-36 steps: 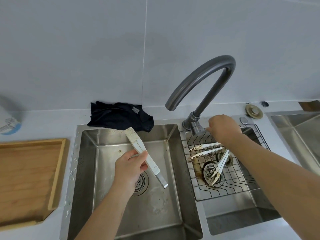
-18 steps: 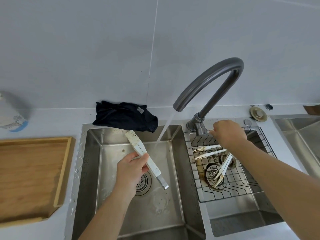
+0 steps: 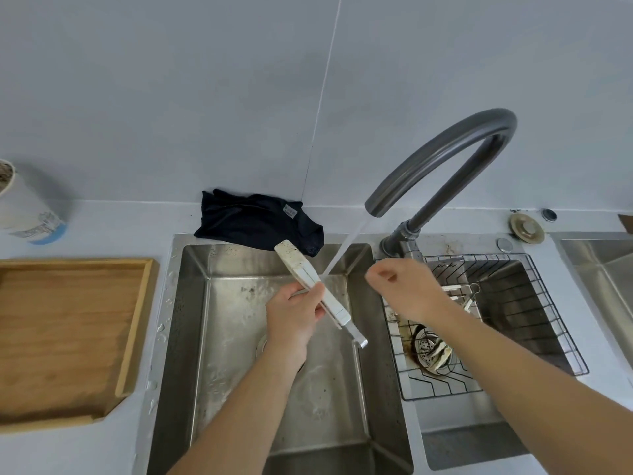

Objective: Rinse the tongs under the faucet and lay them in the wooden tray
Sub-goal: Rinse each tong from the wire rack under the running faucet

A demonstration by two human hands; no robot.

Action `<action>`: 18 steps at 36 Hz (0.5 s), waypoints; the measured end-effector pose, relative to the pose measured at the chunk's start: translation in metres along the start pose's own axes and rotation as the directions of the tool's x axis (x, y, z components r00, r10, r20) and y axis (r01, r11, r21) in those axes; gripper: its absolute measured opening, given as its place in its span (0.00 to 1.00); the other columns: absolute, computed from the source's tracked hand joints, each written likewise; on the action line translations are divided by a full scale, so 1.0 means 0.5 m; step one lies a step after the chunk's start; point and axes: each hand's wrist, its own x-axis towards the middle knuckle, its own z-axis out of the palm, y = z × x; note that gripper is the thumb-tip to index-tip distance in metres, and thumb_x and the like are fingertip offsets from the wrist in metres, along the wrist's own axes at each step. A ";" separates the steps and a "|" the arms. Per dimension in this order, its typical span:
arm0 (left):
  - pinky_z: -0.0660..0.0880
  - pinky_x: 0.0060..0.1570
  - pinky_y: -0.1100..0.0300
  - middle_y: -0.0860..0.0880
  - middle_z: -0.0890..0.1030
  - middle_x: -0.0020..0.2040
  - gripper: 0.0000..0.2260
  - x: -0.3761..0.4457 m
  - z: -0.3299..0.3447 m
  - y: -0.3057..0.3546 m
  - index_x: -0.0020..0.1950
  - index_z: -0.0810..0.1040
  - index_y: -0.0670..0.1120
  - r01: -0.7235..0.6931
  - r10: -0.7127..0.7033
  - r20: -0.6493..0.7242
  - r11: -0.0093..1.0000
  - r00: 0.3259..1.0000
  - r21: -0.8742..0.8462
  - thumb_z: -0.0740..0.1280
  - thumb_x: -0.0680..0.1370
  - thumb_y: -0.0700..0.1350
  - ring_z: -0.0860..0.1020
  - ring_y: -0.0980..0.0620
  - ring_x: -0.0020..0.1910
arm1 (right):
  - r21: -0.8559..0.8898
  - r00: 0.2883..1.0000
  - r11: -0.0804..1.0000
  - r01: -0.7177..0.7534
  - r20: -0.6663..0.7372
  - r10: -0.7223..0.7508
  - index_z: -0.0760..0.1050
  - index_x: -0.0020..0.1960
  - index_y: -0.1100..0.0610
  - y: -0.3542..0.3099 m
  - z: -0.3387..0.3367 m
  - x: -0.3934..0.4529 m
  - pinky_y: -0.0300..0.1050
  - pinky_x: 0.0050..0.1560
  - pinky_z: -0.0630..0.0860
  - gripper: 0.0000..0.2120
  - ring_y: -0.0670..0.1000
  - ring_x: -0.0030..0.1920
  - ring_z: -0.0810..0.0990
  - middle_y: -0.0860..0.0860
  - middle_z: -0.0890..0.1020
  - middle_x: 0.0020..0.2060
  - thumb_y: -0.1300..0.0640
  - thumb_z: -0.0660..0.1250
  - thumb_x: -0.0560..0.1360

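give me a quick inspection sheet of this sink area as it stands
surface: pale counter, double steel sink, water drops along its left rim
job's things: white tongs under the running stream from the faucet; wooden tray on the left, holds no tongs
clutter: black cloth behind the basin; wire rack with more tongs in the right basin; white container; drain stopper
grippers: left hand grips the tongs; right hand loosely curled, holds nothing
cables: nothing seen
surroundings: grey tiled wall
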 end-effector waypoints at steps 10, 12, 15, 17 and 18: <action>0.80 0.36 0.66 0.45 0.86 0.47 0.08 0.000 0.062 -0.007 0.54 0.80 0.42 0.017 -0.020 -0.030 0.994 0.999 -0.106 0.73 0.76 0.39 0.86 0.55 0.41 | 0.198 0.981 0.978 -0.063 0.192 0.025 0.82 0.47 0.49 -0.051 0.074 0.020 0.40 0.33 0.75 0.20 0.46 0.32 0.83 0.50 0.87 0.39 0.40 0.56 0.81; 0.80 0.37 0.67 0.46 0.86 0.46 0.07 0.002 0.062 -0.007 0.54 0.80 0.43 0.019 -0.022 -0.024 0.992 0.999 -0.125 0.73 0.76 0.40 0.86 0.56 0.41 | 0.196 0.983 0.979 -0.059 0.182 0.023 0.81 0.48 0.57 -0.052 0.075 0.028 0.43 0.35 0.74 0.23 0.48 0.31 0.80 0.56 0.86 0.40 0.40 0.56 0.81; 0.80 0.40 0.67 0.46 0.86 0.48 0.11 0.010 0.058 -0.001 0.57 0.80 0.42 0.019 -0.021 -0.015 0.990 1.000 -0.142 0.74 0.77 0.44 0.86 0.56 0.42 | 0.207 0.984 0.978 -0.024 0.175 -0.012 0.79 0.47 0.63 -0.057 0.075 0.037 0.46 0.37 0.73 0.25 0.49 0.32 0.77 0.61 0.81 0.37 0.43 0.56 0.82; 0.80 0.42 0.66 0.47 0.86 0.49 0.15 0.016 0.053 0.007 0.60 0.78 0.43 0.019 -0.020 -0.010 0.990 1.000 -0.138 0.75 0.76 0.45 0.85 0.57 0.43 | 0.208 0.985 0.978 -0.005 0.167 -0.031 0.78 0.47 0.66 -0.061 0.074 0.041 0.47 0.38 0.72 0.24 0.52 0.34 0.74 0.60 0.77 0.35 0.45 0.57 0.82; 0.79 0.41 0.66 0.48 0.86 0.49 0.17 0.020 0.051 0.011 0.61 0.77 0.44 0.012 -0.014 -0.011 0.990 1.000 -0.141 0.76 0.75 0.44 0.85 0.57 0.43 | 0.203 0.986 0.979 0.007 0.164 -0.041 0.77 0.46 0.66 -0.062 0.072 0.042 0.47 0.38 0.70 0.23 0.52 0.34 0.72 0.58 0.75 0.34 0.46 0.57 0.82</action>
